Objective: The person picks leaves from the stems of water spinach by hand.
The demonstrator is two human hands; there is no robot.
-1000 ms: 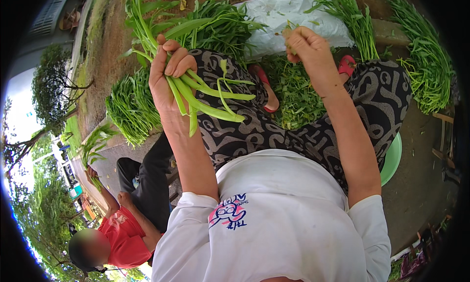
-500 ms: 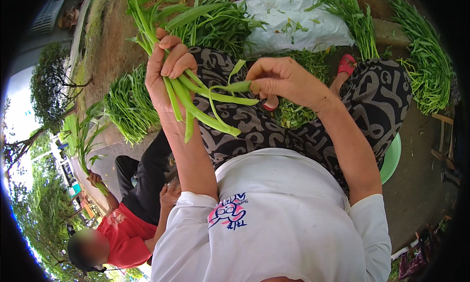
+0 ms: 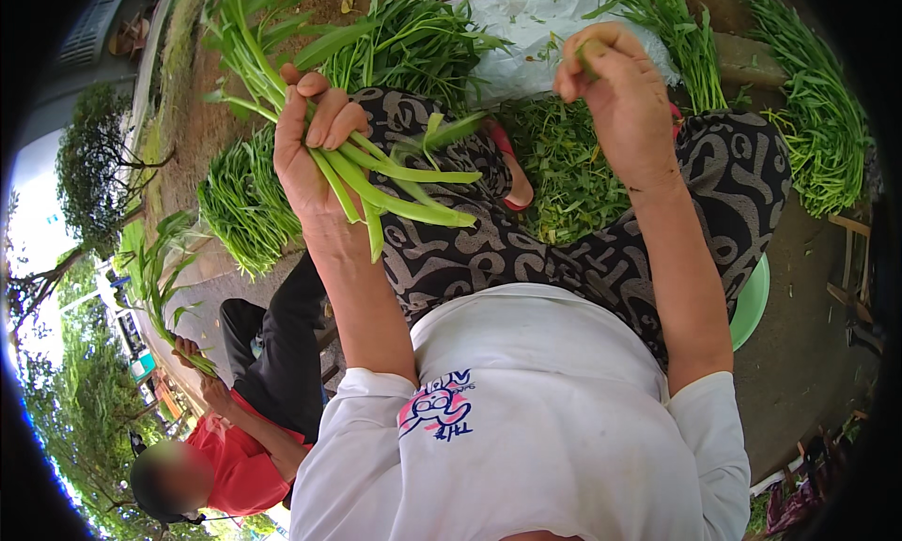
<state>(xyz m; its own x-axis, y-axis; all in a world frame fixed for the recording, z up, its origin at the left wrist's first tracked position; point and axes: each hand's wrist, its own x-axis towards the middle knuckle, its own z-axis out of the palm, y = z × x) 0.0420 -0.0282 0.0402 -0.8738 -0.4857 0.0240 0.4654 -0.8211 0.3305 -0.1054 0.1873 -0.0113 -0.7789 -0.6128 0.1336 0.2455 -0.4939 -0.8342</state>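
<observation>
Dark-blue lettering shows on the white shirt (image 3: 564, 400) of the person in the near centre. It is on the left of the chest, set around a pink-and-blue cartoon print (image 3: 434, 409), with smaller letters beside the larger ones. Grey, curling, letter-like shapes cover the black trousers (image 3: 451, 250) just beyond, forming no readable words.
</observation>
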